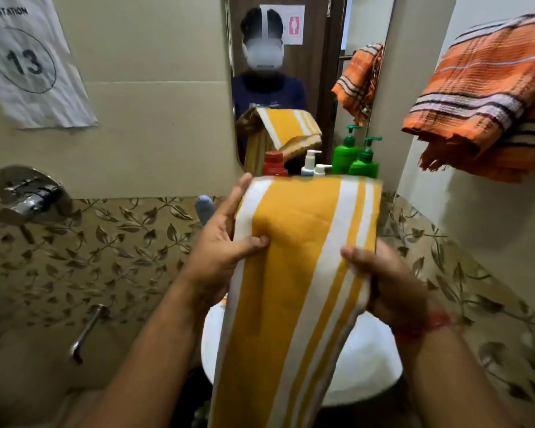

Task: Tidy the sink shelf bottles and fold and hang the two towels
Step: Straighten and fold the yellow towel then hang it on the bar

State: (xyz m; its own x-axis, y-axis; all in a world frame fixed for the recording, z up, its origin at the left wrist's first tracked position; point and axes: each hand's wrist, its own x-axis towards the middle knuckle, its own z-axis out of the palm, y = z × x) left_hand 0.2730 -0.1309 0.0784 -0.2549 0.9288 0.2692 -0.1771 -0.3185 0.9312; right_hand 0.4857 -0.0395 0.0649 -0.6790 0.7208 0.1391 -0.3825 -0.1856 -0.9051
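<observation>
Both of our forearms reach up from the bottom edge, holding a yellow towel (294, 273) with white stripes, folded into a long band, above a white sink (365, 366). Our left hand (220, 242) holds the towel's left edge near the top, thumb pressed on the front and fingers (235, 196) stretched up along the side. Our right hand (383, 279) grips the right edge lower down, its fingers curled round the cloth; a red thread circles that wrist. The towel's lower end runs out of view at the bottom.

Behind its top edge, bottles stand by the mirror, their lower halves hidden: a red bottle (274, 163), a white pump bottle (309, 163) and a green pump bottle (365, 160). Their labels cannot be read. An orange checked towel (482, 97) hangs at upper right, cut off by the frame edge.

A paper sign (28, 60) on the left wall reads "13" in a circle, under a cropped word ending "ORKSTATION".
</observation>
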